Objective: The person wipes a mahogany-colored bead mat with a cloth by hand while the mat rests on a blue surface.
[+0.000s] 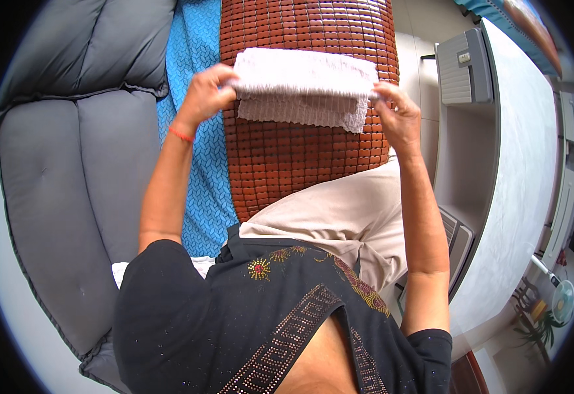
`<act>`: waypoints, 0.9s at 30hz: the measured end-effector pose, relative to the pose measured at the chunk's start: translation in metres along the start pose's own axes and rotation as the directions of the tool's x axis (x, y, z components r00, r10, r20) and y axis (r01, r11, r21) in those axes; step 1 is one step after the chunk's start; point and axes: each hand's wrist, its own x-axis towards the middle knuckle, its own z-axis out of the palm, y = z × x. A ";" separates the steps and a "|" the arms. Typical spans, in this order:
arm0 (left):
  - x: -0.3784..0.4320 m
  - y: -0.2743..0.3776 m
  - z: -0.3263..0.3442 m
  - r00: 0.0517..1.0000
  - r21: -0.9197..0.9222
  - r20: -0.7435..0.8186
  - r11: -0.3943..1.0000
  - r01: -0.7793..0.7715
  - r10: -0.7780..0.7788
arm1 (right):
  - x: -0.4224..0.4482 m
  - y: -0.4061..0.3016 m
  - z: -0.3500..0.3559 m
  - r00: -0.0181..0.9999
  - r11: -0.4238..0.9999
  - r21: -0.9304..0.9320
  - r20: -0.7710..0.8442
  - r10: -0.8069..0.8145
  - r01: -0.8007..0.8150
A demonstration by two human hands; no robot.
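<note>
A folded, whitish textured cloth (pixel 306 74) is held up between both hands over a reddish-brown tile seat mat (pixel 296 152). At the cloth's left end, my left hand (pixel 208 93) pinches its corner between thumb and fingers; a red cord circles that wrist. My right hand (pixel 399 113) pinches the opposite end, slightly blurred. The near edge of the cloth sags a little between the hands, and a ribbed, greyer layer (pixel 292 111) shows below it. Whether this lower layer rests on the mat cannot be told.
Grey padded cushions (pixel 80 172) stand at the left, beside a blue patterned cover (pixel 193 162). At the right runs a long table with a pale marbled top (pixel 523 172) and shelf openings below. A small fan (pixel 563 300) and a plant (pixel 540 330) are farther right.
</note>
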 end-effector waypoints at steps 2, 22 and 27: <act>-0.025 0.000 0.012 0.977 0.263 0.046 0.942 -0.211 0.206 | -0.016 0.004 0.000 0.992 0.996 -0.071 0.105 0.069 -0.062; 0.051 0.001 0.075 0.942 0.555 -0.149 0.814 -0.171 0.300 | -0.040 0.020 0.028 0.723 0.708 -0.189 -0.020 0.690 -0.681; -0.007 0.028 0.133 0.936 0.595 0.104 0.733 -0.329 0.336 | -0.022 -0.012 0.055 0.816 0.741 -0.390 -0.049 0.576 -0.547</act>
